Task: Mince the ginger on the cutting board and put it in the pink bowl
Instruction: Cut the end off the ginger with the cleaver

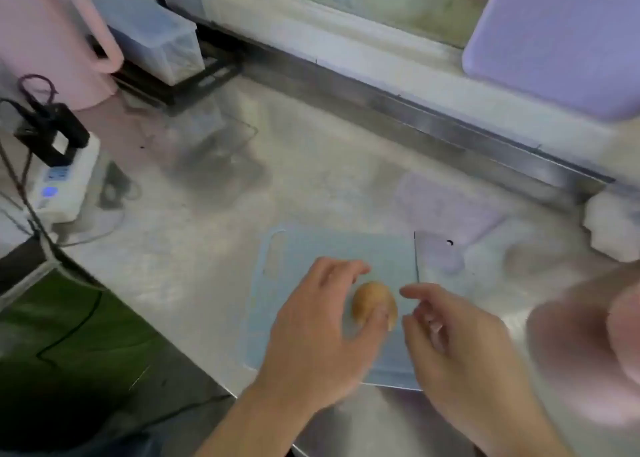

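The blurred pink bowl (585, 345) is cut off at the right edge. The tan rounded ginger piece (372, 300) lies on the pale blue plastic cutting board (332, 248); the left hand (318, 321) touches it with relaxed fingers, and the right hand (453, 335) is loosely curled, holding nothing.

ginger (372, 299) on the cutting board (332, 248), board on the surface (311, 165), bowl (585, 352) to its right, kettle (45, 33) far back left

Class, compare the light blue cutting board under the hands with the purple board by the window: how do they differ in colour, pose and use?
The light blue cutting board lies flat on the steel counter; the purple board leans upright at the window. The blue one carries the ginger, with both hands over it; the purple one carries nothing visible. Both look like flat boards with rounded corners.
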Action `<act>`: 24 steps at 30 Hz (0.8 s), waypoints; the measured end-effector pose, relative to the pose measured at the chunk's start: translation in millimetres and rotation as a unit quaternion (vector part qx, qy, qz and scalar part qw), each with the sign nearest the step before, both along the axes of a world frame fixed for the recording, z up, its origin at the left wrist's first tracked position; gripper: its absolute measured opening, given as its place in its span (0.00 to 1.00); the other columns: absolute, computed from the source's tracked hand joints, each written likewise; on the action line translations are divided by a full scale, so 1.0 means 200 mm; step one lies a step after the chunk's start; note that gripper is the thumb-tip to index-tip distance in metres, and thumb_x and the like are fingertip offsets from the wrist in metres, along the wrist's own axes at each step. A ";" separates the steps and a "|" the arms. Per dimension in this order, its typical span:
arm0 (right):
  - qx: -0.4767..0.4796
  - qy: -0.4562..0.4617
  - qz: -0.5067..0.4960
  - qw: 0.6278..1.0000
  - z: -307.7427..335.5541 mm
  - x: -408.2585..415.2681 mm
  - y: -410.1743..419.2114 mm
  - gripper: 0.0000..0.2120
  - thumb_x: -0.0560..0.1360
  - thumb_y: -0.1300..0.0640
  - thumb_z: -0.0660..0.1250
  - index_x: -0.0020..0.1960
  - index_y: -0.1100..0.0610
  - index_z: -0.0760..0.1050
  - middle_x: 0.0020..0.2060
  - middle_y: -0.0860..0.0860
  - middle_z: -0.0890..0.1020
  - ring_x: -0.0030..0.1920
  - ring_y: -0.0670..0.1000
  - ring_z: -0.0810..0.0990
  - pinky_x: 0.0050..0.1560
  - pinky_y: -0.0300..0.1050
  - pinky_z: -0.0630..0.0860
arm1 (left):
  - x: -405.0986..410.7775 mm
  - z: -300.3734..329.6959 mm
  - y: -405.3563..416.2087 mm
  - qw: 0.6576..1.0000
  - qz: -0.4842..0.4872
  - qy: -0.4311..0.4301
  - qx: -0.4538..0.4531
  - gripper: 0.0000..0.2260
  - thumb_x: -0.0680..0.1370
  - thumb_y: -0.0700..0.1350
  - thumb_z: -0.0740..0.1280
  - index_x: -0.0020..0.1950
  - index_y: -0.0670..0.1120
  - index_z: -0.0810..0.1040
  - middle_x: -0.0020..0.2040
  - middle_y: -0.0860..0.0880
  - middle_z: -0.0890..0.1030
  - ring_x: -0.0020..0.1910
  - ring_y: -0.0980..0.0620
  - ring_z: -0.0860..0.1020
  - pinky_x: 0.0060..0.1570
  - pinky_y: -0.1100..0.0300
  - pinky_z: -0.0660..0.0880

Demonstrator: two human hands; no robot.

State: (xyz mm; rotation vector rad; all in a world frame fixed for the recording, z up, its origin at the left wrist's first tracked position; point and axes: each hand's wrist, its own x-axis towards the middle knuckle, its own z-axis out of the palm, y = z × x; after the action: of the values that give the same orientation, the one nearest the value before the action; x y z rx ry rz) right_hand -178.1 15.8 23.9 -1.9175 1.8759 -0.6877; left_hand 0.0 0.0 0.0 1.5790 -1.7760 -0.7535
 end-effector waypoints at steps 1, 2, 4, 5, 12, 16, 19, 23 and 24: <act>0.000 0.002 0.020 1.000 -0.03 0.00 0.00 0.14 0.75 0.51 0.69 0.59 0.41 0.80 0.43 0.35 0.81 0.40 0.39 0.80 0.44 0.33 0.74 | -0.02 -0.04 0.00 1.000 -0.019 -0.017 -0.012 0.18 0.79 0.65 0.63 0.68 0.63 0.72 0.60 0.65 0.71 0.55 0.64 0.75 0.52 0.67 0.75; 0.006 0.025 0.033 0.999 -0.04 0.01 -0.01 0.16 0.76 0.49 0.66 0.63 0.42 0.80 0.42 0.35 0.81 0.41 0.40 0.79 0.44 0.34 0.74 | -0.04 -0.07 0.01 0.998 -0.024 -0.049 -0.024 0.19 0.79 0.67 0.61 0.68 0.64 0.72 0.59 0.65 0.71 0.55 0.63 0.76 0.52 0.64 0.76; 0.002 0.053 0.063 0.997 -0.07 0.00 -0.03 0.19 0.77 0.49 0.64 0.66 0.42 0.79 0.41 0.36 0.82 0.42 0.38 0.78 0.44 0.33 0.73 | -0.04 -0.15 0.01 0.996 -0.020 -0.065 -0.052 0.19 0.78 0.69 0.58 0.65 0.65 0.72 0.58 0.65 0.73 0.53 0.62 0.76 0.51 0.63 0.75; 0.009 0.070 0.067 0.995 -0.08 -0.02 -0.04 0.18 0.77 0.51 0.64 0.66 0.41 0.78 0.42 0.37 0.82 0.42 0.37 0.77 0.44 0.32 0.73 | -0.04 -0.17 0.00 0.997 -0.013 -0.057 -0.058 0.19 0.77 0.69 0.59 0.63 0.64 0.74 0.56 0.65 0.74 0.53 0.63 0.75 0.51 0.64 0.74; -0.052 0.200 -0.051 0.977 -0.08 -0.13 0.01 0.22 0.69 0.51 0.57 0.59 0.51 0.77 0.52 0.54 0.84 0.57 0.60 0.81 0.58 0.55 0.80 | -0.04 -0.22 -0.01 0.997 -0.010 0.007 -0.081 0.15 0.78 0.65 0.63 0.55 0.57 0.81 0.52 0.56 0.81 0.50 0.54 0.79 0.56 0.51 0.76; 0.023 0.235 -0.138 0.962 -0.16 -0.18 0.20 0.18 0.79 0.48 0.61 0.64 0.58 0.74 0.63 0.60 0.77 0.63 0.65 0.78 0.60 0.54 0.76 | -0.03 -0.22 -0.01 0.997 -0.016 -0.008 -0.072 0.17 0.80 0.64 0.61 0.62 0.57 0.81 0.59 0.53 0.81 0.57 0.49 0.79 0.60 0.50 0.75; 0.054 0.227 -0.140 0.962 -0.18 -0.19 0.31 0.13 0.78 0.53 0.62 0.60 0.58 0.72 0.61 0.60 0.79 0.59 0.64 0.78 0.55 0.51 0.74 | -0.03 -0.20 0.03 0.997 -0.028 -0.007 -0.065 0.16 0.80 0.63 0.61 0.61 0.59 0.80 0.58 0.52 0.79 0.56 0.48 0.78 0.58 0.51 0.74; 0.078 0.139 -0.134 0.978 -0.08 -0.22 0.31 0.10 0.76 0.59 0.64 0.36 0.54 0.70 0.35 0.52 0.77 0.41 0.56 0.76 0.31 0.41 0.67 | -0.01 -0.18 0.05 0.998 -0.026 -0.011 -0.060 0.11 0.81 0.61 0.64 0.52 0.55 0.78 0.52 0.56 0.80 0.51 0.51 0.78 0.50 0.53 0.73; 0.082 0.068 -0.132 0.986 -0.06 -0.24 0.31 0.13 0.75 0.60 0.64 0.33 0.55 0.72 0.31 0.51 0.76 0.35 0.54 0.75 0.28 0.39 0.65 | -0.01 -0.18 0.05 0.998 -0.024 -0.011 -0.058 0.13 0.80 0.62 0.64 0.50 0.54 0.79 0.50 0.56 0.81 0.49 0.51 0.79 0.49 0.53 0.74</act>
State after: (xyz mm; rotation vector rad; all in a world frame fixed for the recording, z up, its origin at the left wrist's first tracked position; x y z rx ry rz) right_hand -225.3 77.0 12.8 -1.6684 2.2236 -0.4695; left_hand -1.9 10.4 -36.5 1.4790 -1.8447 -0.6459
